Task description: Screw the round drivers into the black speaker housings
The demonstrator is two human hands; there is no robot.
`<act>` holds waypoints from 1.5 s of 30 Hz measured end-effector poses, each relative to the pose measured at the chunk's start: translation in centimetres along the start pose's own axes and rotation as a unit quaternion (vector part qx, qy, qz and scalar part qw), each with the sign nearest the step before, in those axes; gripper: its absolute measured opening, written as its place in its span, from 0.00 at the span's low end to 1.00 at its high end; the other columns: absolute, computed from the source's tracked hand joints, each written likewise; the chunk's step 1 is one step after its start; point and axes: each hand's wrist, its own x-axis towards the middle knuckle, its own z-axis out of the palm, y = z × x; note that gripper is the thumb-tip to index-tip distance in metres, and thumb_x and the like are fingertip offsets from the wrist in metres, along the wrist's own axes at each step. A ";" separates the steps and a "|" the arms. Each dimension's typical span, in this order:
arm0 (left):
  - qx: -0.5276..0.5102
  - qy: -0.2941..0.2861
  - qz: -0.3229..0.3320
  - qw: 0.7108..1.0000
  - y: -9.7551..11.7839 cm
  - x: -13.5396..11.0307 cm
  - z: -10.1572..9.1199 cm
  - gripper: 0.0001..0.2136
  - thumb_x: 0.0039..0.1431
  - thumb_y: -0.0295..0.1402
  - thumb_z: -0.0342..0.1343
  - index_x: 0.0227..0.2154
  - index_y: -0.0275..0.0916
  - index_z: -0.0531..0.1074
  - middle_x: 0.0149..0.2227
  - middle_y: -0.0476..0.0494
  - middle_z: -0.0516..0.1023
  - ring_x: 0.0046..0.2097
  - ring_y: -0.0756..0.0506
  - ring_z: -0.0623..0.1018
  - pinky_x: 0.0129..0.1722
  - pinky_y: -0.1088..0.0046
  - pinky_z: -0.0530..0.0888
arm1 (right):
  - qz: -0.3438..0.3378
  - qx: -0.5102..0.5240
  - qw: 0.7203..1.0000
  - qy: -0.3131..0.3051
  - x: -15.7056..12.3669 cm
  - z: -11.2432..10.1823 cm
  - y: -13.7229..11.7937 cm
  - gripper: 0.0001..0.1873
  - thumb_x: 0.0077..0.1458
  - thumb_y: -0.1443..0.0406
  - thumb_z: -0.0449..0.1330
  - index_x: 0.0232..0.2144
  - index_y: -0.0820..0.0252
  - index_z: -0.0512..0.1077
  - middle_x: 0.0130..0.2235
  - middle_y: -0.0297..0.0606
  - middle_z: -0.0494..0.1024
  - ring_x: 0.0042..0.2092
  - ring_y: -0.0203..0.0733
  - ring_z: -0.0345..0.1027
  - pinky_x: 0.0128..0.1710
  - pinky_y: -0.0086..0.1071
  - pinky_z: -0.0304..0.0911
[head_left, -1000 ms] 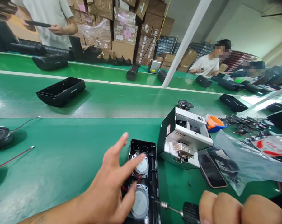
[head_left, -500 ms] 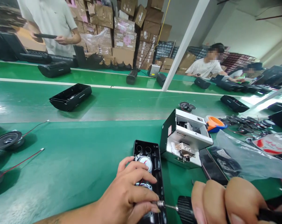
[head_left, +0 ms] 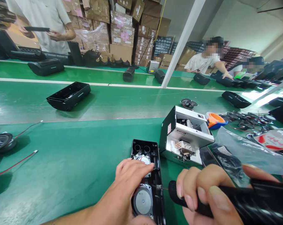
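Gripping a black, matte electric screwdriver (head_left: 225, 200), the right hand (head_left: 207, 190) has its fingers wrapped tightly round the barrel, and the thin steel bit meets the right edge of an open speaker housing (head_left: 146, 175). That housing is a long, black plastic tray lying on the green bench mat (head_left: 73, 162) just in front of the person; two round, silver-backed speaker drivers (head_left: 142, 201) sit inside it with red wire between them. The left hand (head_left: 125, 187) lies over the housing, fingers curled down onto the upper driver, pressing rather than clasping, as far as the view shows. Just beyond stands a boxy white and black metal screw feeder (head_left: 186, 137), next to crinkled clear plastic bags (head_left: 244, 153). Another empty black housing (head_left: 67, 95) rides the glossy green conveyor belt (head_left: 122, 100), with stacked cardboard cartons (head_left: 122, 28) behind.
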 end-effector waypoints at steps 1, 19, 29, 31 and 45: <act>0.008 -0.005 -0.010 1.000 -0.1 -0.1 0.1 0.50 0.56 0.64 0.72 0.74 0.56 0.54 0.62 0.40 0.75 0.63 0.31 0.76 0.70 0.49 0.69 | 0.006 0.009 1.000 0.009 -0.1 0.1 0.3 0.18 0.71 0.71 0.57 0.57 0.44 0.66 0.27 0.25 0.67 0.22 0.36 0.61 0.24 0.31 0.66; 0.000 -0.033 -0.051 0.998 0.0 -0.3 -0.1 0.52 0.52 0.61 0.76 0.74 0.59 0.55 0.64 0.41 0.75 0.65 0.27 0.74 0.71 0.42 0.70 | 0.095 -0.019 0.995 -0.033 -0.6 -0.7 2.5 0.20 0.74 0.67 0.59 0.61 0.44 0.61 0.28 0.24 0.69 0.24 0.34 0.65 0.26 0.29 0.67; 0.033 -0.040 -0.045 0.998 0.2 -0.4 -0.3 0.50 0.57 0.57 0.75 0.75 0.55 0.53 0.65 0.41 0.74 0.67 0.30 0.73 0.73 0.45 0.66 | 0.102 0.001 0.994 -0.045 -0.5 -1.0 3.0 0.20 0.74 0.66 0.60 0.62 0.43 0.62 0.29 0.24 0.71 0.25 0.34 0.67 0.28 0.29 0.70; 0.036 -0.042 -0.043 0.998 0.1 -0.5 -0.3 0.51 0.56 0.59 0.75 0.75 0.54 0.53 0.65 0.41 0.74 0.67 0.30 0.73 0.73 0.46 0.66 | 0.097 0.005 0.994 -0.041 -0.4 -0.9 3.1 0.21 0.74 0.67 0.61 0.62 0.44 0.62 0.29 0.24 0.71 0.25 0.33 0.67 0.28 0.29 0.70; 0.070 -0.031 0.007 0.997 0.9 0.1 -0.4 0.26 0.67 0.37 0.68 0.64 0.52 0.67 0.62 0.45 0.72 0.64 0.36 0.72 0.69 0.48 0.62 | 0.092 0.067 0.993 -0.037 -0.1 -0.9 0.2 0.18 0.74 0.65 0.59 0.61 0.42 0.63 0.27 0.24 0.68 0.22 0.35 0.63 0.23 0.32 0.66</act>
